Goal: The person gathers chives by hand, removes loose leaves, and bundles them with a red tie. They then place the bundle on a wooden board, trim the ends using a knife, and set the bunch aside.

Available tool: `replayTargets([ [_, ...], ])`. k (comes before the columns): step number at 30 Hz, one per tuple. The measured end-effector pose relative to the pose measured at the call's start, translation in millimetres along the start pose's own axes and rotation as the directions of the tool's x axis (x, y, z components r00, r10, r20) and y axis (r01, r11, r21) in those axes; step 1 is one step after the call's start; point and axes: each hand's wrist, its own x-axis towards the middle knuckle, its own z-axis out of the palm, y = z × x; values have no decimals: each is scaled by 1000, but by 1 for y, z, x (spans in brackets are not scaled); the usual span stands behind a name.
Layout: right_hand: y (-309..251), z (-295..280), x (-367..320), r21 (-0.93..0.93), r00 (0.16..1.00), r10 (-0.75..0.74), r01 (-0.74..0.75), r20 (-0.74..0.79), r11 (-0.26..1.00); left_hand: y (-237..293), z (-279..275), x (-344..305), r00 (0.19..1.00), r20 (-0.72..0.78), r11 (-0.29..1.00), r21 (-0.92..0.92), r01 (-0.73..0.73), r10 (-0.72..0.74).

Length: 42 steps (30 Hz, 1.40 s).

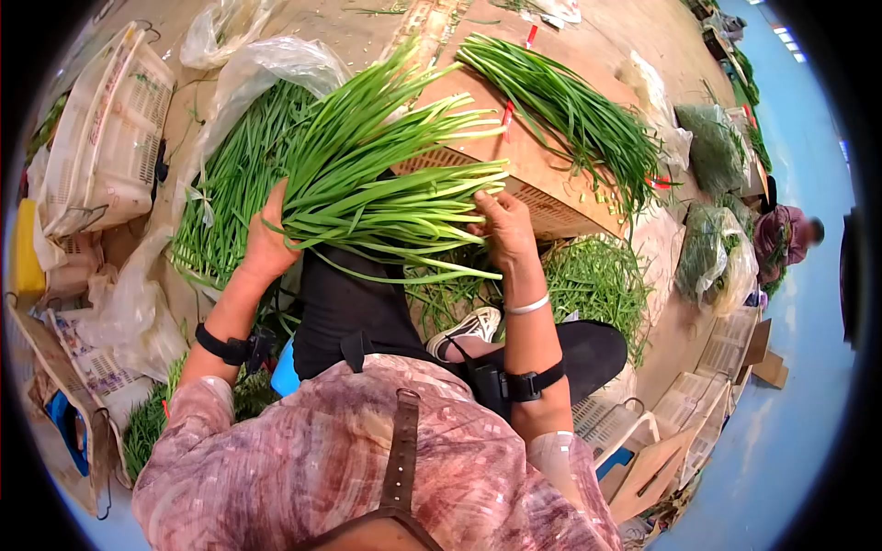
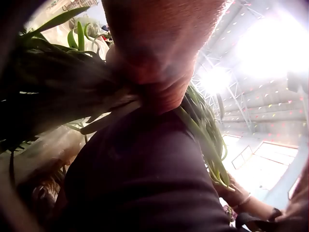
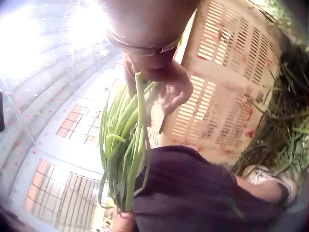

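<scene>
A loose bunch of green chives (image 1: 395, 174) spreads across the person's lap in the head view, pale cut ends toward the right. The left hand (image 1: 269, 237) grips it on the leafy side, thumb up along the leaves. At the pale ends, the right hand (image 1: 505, 228) pinches the lower stalks with its fingertips. In the right wrist view, stalks (image 3: 126, 130) run down beside the curled fingers of that hand (image 3: 166, 84). The left wrist view has the left hand (image 2: 161, 94) close above the dark trouser leg (image 2: 145, 164), its fingers mostly hidden.
A tied-looking chive bundle (image 1: 570, 110) lies on an upturned crate (image 1: 551, 197) ahead, red strips (image 1: 507, 118) beside it. More chives (image 1: 234, 193) fill a clear plastic bag at left. Loose trimmings (image 1: 597, 285) cover the floor by the shoe (image 1: 469, 331). Another person (image 1: 785, 239) is at far right.
</scene>
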Motion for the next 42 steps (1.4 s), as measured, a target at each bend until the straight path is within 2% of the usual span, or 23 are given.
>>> replayTargets([
  [3,-5,5,-14,-4,993,-106,107,41,994,-10,5,-4,993,-82,996,-20,-89,87],
  [4,-16,9,-28,-111,993,-117,118,12,987,0,2,-5,998,-65,995,-98,5,-12],
  [5,-26,21,-44,-76,972,-236,236,5,969,9,0,-5,993,-37,979,-175,102,-110],
  [7,-39,31,-72,-125,956,-293,293,18,948,16,1,-5,997,-39,984,-164,64,-71],
  [11,3,6,-53,-242,980,-71,23,-187,970,17,5,7,990,-77,981,-164,101,-115],
  [12,7,11,-59,-74,979,-95,83,-179,994,15,5,5,990,-73,988,-104,113,-121],
  [13,9,10,-66,-70,981,-66,54,-181,996,15,3,-6,989,-49,990,-37,137,-139],
  [16,5,12,-65,-171,935,-339,319,-102,932,7,5,-9,987,-39,985,-89,149,-153],
  [17,7,8,-64,-172,934,-341,322,-102,931,3,7,-11,985,-40,979,-124,164,-170],
  [19,6,2,-61,-623,820,-570,474,53,623,5,6,-8,986,-12,978,-129,161,-164],
  [20,4,1,-61,-666,749,-652,546,116,509,5,4,-7,987,18,978,-132,162,-161],
  [23,6,1,-58,-657,727,-680,560,97,505,-11,11,-9,997,-77,999,38,13,-10],
  [25,10,3,-55,-696,709,-698,552,102,459,3,6,-6,997,-67,1000,6,27,-26],
  [27,9,9,-54,-842,530,-801,536,277,64,12,3,-4,997,-61,999,-19,46,-47],
  [29,8,13,-51,-852,552,-788,519,272,70,14,1,-3,996,-54,998,-9,64,-64],
  [31,9,9,-42,-883,479,-794,444,375,-150,14,1,-4,996,-55,997,-7,71,-71],
  [34,13,10,-36,-889,552,-755,450,354,-87,10,2,-5,998,-33,996,66,59,-57],
  [36,10,12,-35,-894,644,-701,448,306,22,11,4,-5,997,-66,998,-38,40,-42],
  [37,8,12,-31,-891,642,-702,454,310,21,10,4,-4,996,-72,999,-35,41,-44],
  [38,7,10,-26,-762,777,-626,446,70,468,10,3,-5,998,-57,999,6,36,-36],
  [39,3,9,-23,-472,895,-433,339,-105,814,11,2,-4,999,-43,998,47,30,-28],
  [41,-8,5,-25,-111,959,-252,239,-128,965,15,0,-2,999,-41,1000,21,11,-10],
  [42,-11,3,-27,-64,960,-249,242,-126,968,14,1,-3,998,-65,999,39,-14,16],
])
